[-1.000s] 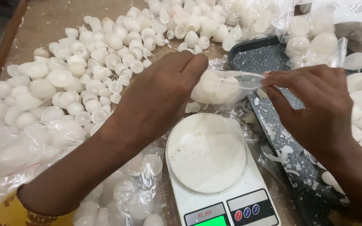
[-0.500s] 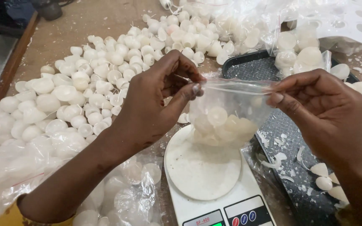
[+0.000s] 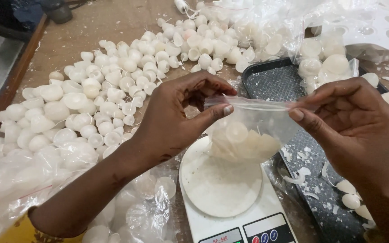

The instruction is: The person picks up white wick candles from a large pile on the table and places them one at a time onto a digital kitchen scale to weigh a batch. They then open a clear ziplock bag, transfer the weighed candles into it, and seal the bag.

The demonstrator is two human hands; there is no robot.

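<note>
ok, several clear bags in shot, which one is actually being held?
The small clear bag of white domes over the scale, pinched by left hand and right hand; others lie flat.

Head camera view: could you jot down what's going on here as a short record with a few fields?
Left hand: pinches the top edge of a small clear bag
Right hand: pinches the same edge at its other end
Bag contents: white rounded pieces
Below the bag: white kitchen scale, round platter
Left of the scale: heap of white shell-like pieces on a brown table
Right of the scale: dark speckled tray with white crumbs
</note>
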